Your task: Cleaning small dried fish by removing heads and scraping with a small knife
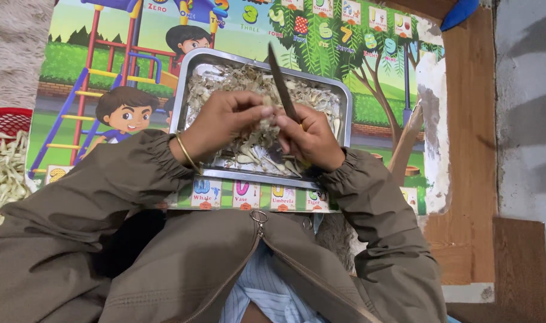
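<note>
Olive-brown jacket sleeves [99, 197] fill the bottom of my view, and both hands meet just above them, over the near half of a metal tray [183, 78]. My right hand [312, 140] is clenched around the handle of a knife [281, 81], whose dark blade points up and away from me, its lower part right beside the fingers of the other hand. My left hand [222, 119], with a thin gold bangle [186, 154] at the wrist, pinches a small pale piece [264, 116] between thumb and fingertips, held against the blade.

As I judge it, the main risk is the edge slipping off that small piece into my left thumb or fingertips, since they sit so close together. A loose pinch could also drop the piece among the peelings [243, 81] heaped in the tray, where it would be hard to pick out.

Further out, the tray rests on a colourful children's picture board [87, 72] on my lap; a hard push could tilt it and spill the scraps. Far left, a red basket [4, 119] holds pale slivers [4, 173], well apart from the hands.
</note>
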